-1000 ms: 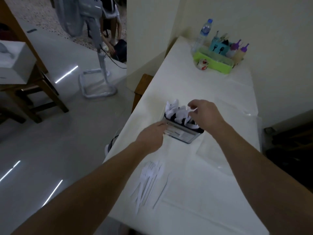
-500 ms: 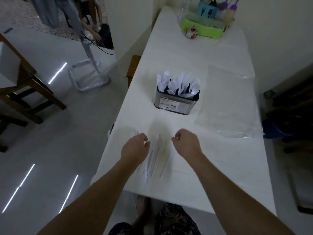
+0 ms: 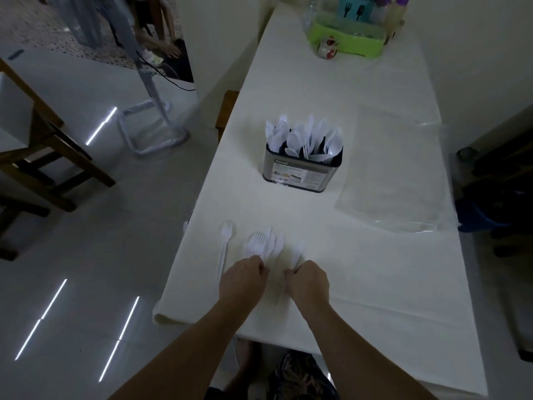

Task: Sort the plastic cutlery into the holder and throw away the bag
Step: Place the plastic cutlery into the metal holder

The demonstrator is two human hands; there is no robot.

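A metal cutlery holder (image 3: 301,172) stands mid-table, full of white plastic spoons and forks. Near the front edge lies a small pile of white plastic cutlery (image 3: 266,244), with one lone fork (image 3: 225,245) to its left. My left hand (image 3: 242,281) has its fingers curled on the handles of the pile. My right hand (image 3: 309,280) pinches the handle of one white piece (image 3: 297,252) at the pile's right side. A clear plastic bag (image 3: 395,174) lies flat to the right of the holder.
The long table with a white cloth (image 3: 375,284) runs away from me along the wall. A green tray (image 3: 346,39) with bottles and a small cup stands at the far end. A fan stand (image 3: 155,116) and wooden chair (image 3: 43,148) are on the floor left.
Both hands left the holder and came back to the pile near the front edge. They now grip cutlery handles there; the view has tilted down.
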